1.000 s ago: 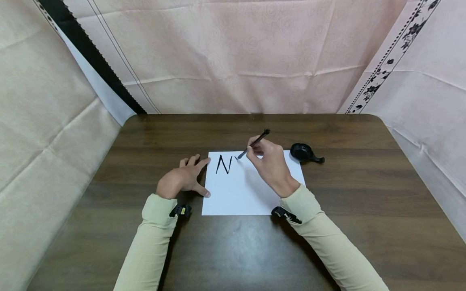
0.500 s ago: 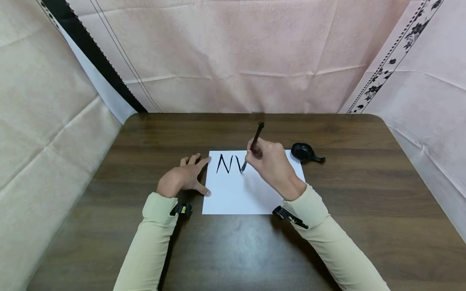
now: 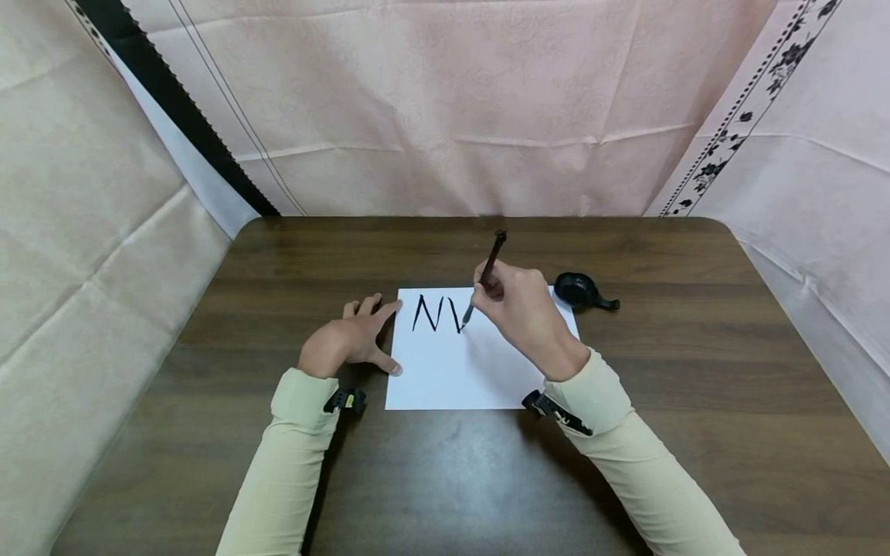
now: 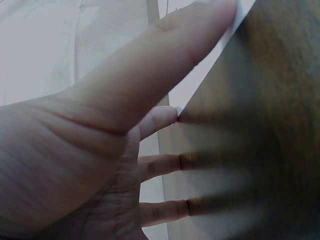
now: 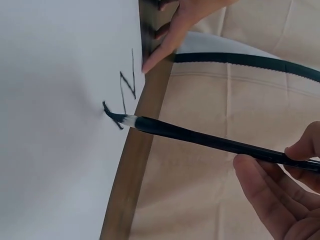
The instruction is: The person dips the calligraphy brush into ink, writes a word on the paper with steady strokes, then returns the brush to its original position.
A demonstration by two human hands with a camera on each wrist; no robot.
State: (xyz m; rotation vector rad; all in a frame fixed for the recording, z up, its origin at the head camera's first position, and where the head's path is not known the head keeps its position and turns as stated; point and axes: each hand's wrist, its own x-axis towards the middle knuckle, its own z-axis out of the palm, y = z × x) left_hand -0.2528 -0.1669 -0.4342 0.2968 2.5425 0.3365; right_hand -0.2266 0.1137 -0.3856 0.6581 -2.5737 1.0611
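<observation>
My right hand [image 3: 521, 313] pinches a black ink brush [image 5: 200, 140] by its handle. The brush's bristles are inked at the tip and pale near the ferrule; they meet the white sheet of paper [image 3: 438, 378] at the foot of a slanting black stroke [image 3: 455, 315]. Left of that stroke stands a black letter N [image 3: 427, 313]. My left hand [image 3: 351, 340] lies spread at the paper's left side, thumb and index finger on its edge. In the left wrist view the other fingertips [image 4: 167, 165] rest on the wooden table.
A small round black dish with a short handle [image 3: 579, 291] sits at the paper's upper right corner, overlapping it in the head view. The brown wooden table [image 3: 292, 255] ends at the back against a pale hanging cloth [image 3: 445, 100].
The brush in my right hand has moved down and slightly right, tilting more upright, and drawn a slanting stroke beside the N. In the last half second it barely moves. My left hand stays put.
</observation>
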